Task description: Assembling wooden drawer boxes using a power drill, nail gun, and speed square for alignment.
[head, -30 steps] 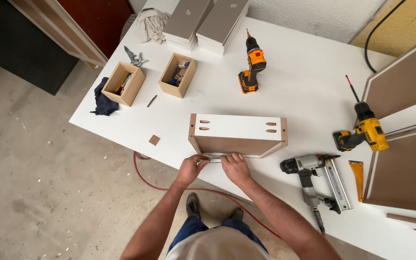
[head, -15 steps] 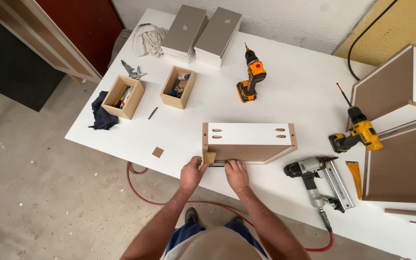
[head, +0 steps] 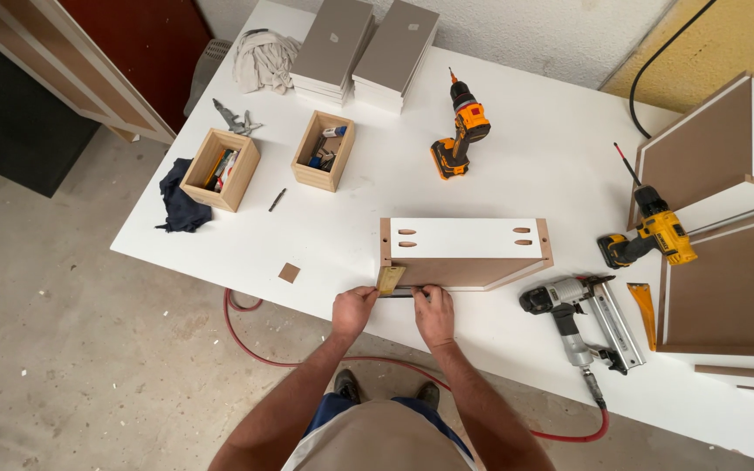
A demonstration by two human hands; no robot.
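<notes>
The person stands at the near edge of a white counter point(head: 517, 166), both hands at the front lower edge of a drawer box point(head: 464, 253) that lies on its side in the middle of the counter. The box shows a white panel with two pairs of oval slots on top and a brown fibreboard face toward the person.

The left hand point(head: 353, 311) sits just below the box's near left corner, its grip pinched on a small tan wooden block point(head: 390, 279) that touches that corner. The right hand point(head: 434, 314) lies just beside it to the right, fingers pressed together on a thin dark strip point(head: 401, 294) running along the box's bottom edge; how fully the fingers wrap the strip cannot be told.

To the right of the box, near the counter's front edge, lies a grey nail gun point(head: 586, 318) with a red air hose point(head: 307, 353) trailing under the counter. Beyond it, further right of the box, rests a yellow drill point(head: 652, 237), with an orange wedge point(head: 644, 310) just below it and large brown cabinet panels point(head: 726, 227) at the far right. Behind the box lies an orange drill point(head: 460, 139). Further back stand two stacks of grey boards point(head: 368, 48) and a pale rag point(head: 263, 59). Left of the box sit two open wooden bins point(head: 268, 159) of small parts, a dark cloth point(head: 178, 205) and, nearer the box, a small brown square point(head: 289, 272).
</notes>
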